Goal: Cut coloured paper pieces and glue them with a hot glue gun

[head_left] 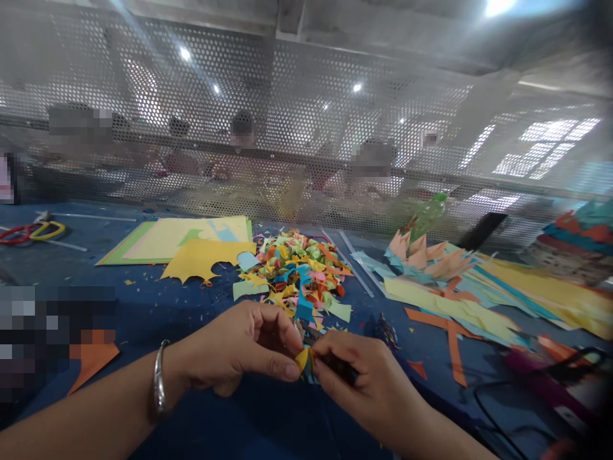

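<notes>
Near the front of the blue table, my left hand (244,348) pinches a small folded yellow paper piece (303,360) between thumb and fingertips. My right hand (366,367) meets it from the other side, its thumb and fingers closed on the same piece. Some blue or green paper shows just below the yellow. A dark, narrow object (311,331) shows beside my right fingers; its kind is hidden. Just beyond both hands lies a heap of colourful paper scraps (299,265), with a blue strip (304,300) on its near side.
Coloured sheets (148,239) and a cut yellow sheet (205,257) lie left of the heap, with scissors (36,231) farther left. To the right are spiky folded paper (421,252), orange strips (454,348), a green bottle (431,214) and a purple tool with a cord (541,383). A perforated metal screen (306,128) stands behind.
</notes>
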A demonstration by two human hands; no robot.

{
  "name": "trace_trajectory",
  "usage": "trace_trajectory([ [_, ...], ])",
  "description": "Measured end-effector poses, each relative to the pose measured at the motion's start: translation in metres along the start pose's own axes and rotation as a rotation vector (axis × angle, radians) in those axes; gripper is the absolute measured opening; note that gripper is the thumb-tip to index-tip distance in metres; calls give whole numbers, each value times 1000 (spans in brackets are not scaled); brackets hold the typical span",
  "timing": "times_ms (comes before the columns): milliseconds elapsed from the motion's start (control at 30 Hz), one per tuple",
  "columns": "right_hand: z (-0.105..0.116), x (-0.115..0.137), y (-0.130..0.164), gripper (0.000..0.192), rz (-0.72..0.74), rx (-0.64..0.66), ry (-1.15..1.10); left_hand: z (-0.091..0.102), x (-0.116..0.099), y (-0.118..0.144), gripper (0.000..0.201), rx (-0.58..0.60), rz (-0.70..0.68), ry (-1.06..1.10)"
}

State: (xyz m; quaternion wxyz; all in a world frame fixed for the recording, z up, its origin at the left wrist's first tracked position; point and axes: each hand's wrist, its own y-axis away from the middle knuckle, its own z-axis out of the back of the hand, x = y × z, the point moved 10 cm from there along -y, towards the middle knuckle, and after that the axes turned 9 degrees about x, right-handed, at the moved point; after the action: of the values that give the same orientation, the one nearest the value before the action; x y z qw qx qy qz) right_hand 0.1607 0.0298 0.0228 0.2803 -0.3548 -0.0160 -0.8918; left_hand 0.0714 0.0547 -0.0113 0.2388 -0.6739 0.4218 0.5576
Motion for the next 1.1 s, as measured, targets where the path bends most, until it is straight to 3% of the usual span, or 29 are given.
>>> trace_trajectory([
  [200,-2,-2,1,13,10,2,4,0,-4,0,27,-28,-39,-101],
  [1100,-1,5,-1,14,32,17,17,0,-8,1,23,-23,-38,-141],
])
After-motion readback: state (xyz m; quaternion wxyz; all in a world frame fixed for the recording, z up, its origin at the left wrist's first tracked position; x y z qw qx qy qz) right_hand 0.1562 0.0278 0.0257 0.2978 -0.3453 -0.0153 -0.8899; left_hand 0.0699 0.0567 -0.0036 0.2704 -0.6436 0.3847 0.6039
